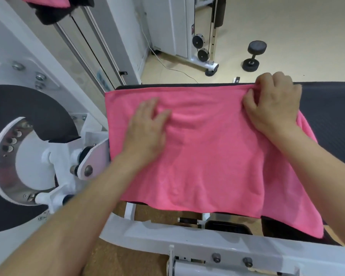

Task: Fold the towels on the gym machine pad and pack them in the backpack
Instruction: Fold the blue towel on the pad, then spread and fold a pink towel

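A pink towel [203,156] lies spread over the black gym machine pad [331,108], folded over once, with a lower layer sticking out at the right. My left hand [147,124] presses flat on the towel's left half, fingers straight. My right hand [273,100] pinches the towel's far right corner at the pad's back edge. Another pink towel [46,1] sits on a black fuzzy thing at the top left. No backpack is in view.
The machine's white frame [187,242] runs below the pad, with a round black and steel pivot disc [28,148] at the left. On the beige floor behind stand a black dumbbell [254,55] and a white cable machine [187,30].
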